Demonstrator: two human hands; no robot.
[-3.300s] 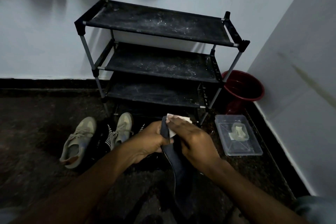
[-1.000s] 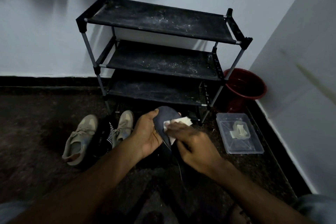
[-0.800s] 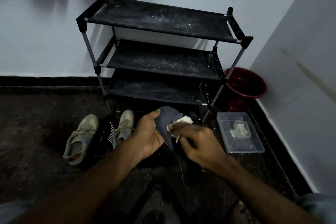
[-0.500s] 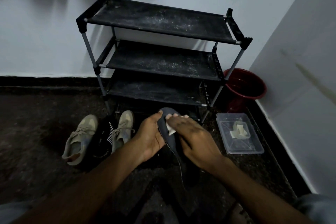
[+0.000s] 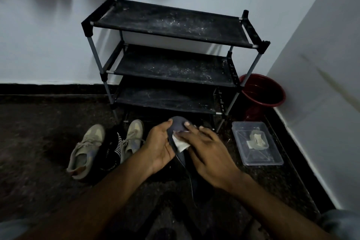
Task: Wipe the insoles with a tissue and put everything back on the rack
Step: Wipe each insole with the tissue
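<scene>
- Dark speckled stone floor (image 5: 39, 142) meets white walls in a corner. A black three-tier fabric shoe rack (image 5: 171, 25) stands against the back wall, its shelves dusty.
- Task item: a dark grey insole (image 5: 178, 123) is held upright above the floor, just in front of the rack's lowest shelf. The rounded toe end points up and the heel end runs down between the forearms.
- Left hand (image 5: 159, 144): grip clenched on the insole's left edge, with the thumb tip on the upper rim and the fingers curled behind.
- Right hand (image 5: 206, 150): grip released. The fingers are stretched out flat and press a folded white tissue (image 5: 181, 145) against the insole's face. The index fingertip touches the toe area.
- Beige lace-up sneakers (image 5: 85, 148) lie on the floor left of the hands, with black white-striped socks (image 5: 112, 148) between the two shoes.
- Clear rectangular plastic box (image 5: 259, 157) sits on the floor right of the hands. Its contents are too dim to identify.
- Red round plastic bucket (image 5: 261, 93) stands in the corner, just beside the rack's right legs.
</scene>
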